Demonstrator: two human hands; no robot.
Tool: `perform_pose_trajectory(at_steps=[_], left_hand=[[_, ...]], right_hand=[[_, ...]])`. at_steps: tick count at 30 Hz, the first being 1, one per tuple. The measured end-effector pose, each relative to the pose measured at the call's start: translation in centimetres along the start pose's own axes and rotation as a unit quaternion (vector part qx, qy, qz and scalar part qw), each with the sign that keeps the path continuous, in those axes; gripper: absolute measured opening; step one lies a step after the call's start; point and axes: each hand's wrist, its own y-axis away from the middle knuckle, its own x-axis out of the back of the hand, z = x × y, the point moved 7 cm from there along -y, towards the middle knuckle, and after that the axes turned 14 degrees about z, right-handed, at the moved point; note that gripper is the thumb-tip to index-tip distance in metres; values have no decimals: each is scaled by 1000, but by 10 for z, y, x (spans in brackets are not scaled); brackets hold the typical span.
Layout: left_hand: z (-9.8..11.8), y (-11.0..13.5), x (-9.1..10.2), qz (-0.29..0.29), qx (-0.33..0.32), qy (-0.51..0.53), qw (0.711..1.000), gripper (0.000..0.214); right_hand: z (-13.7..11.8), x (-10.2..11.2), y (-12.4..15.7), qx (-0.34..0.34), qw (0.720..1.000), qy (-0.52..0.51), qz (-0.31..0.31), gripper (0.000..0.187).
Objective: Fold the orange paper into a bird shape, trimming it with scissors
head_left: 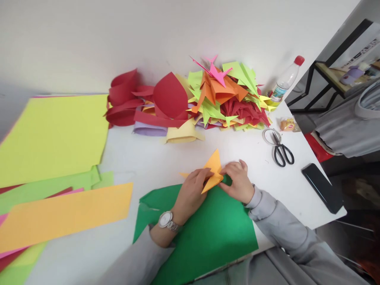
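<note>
An orange folded-paper crane (214,162) is between my two hands, above the far edge of a green paper sheet (204,233). My left hand (191,194), with a silver watch (166,219) on its wrist, is closed around the crane's left side; part of the paper sticks out beyond the knuckles. At the crane's right end, my right hand (238,183) pinches the paper between thumb and fingers. One pointed wing stands up and the other slants down toward me. My fingers cover part of the folds.
Behind lies a heap of folded paper cranes (225,97), beside curled red paper pieces (170,95). Yellow sheets (59,134) and an orange strip (74,213) lie left. On the right are black-handled scissors (282,152), a phone (322,188), a wrapped snack (287,124) and a bottle (286,81).
</note>
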Motion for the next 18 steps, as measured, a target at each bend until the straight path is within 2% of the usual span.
perform_pose_trajectory(at_steps=[6,13,18], left_hand=[[-4,2,-2,-5,19,9,1000,37],[-3,3,-2,-9,13,10,1000,40],[-3,1,-3,0,15,-7,1000,25]], right_hand=[[3,4,-1,9,998,-53,-29,37],[9,0,-4,12,999,-46,-10,27],[10,-2,-8,-28,998,-44,28,19]])
